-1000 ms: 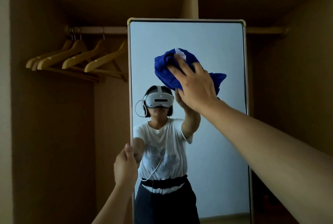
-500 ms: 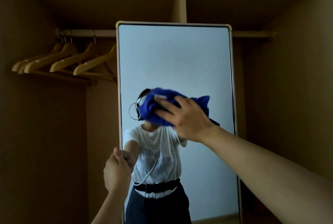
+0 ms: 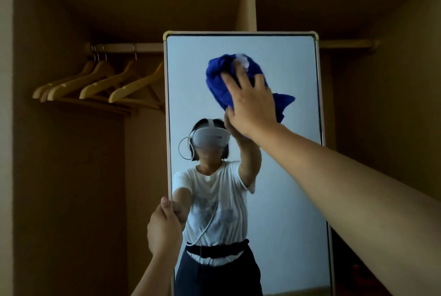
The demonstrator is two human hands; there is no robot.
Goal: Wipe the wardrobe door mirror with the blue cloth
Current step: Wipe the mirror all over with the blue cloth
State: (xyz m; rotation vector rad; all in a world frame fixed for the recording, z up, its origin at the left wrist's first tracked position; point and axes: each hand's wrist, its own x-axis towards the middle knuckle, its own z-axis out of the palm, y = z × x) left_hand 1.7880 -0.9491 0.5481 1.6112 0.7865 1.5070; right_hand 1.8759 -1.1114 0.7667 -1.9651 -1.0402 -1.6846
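Note:
A tall mirror (image 3: 286, 200) in a pale frame stands upright in the middle of an open wardrobe. My right hand (image 3: 253, 102) presses a bunched blue cloth (image 3: 222, 81) flat against the upper part of the glass, fingers spread over it. A white label shows at the cloth's top. My left hand (image 3: 164, 229) grips the mirror's left edge about two thirds of the way down, thumb on the front. The glass reflects a person in a white shirt with a headset.
Several wooden hangers (image 3: 95, 83) hang on a rail (image 3: 124, 47) at the upper left, close to the mirror's left edge. A vertical wardrobe divider (image 3: 247, 2) rises behind the mirror. Brown wardrobe walls close in on both sides.
My right hand has carried the blue cloth from the middle of the glass back up toward the upper part. My left hand keeps its hold on the left edge.

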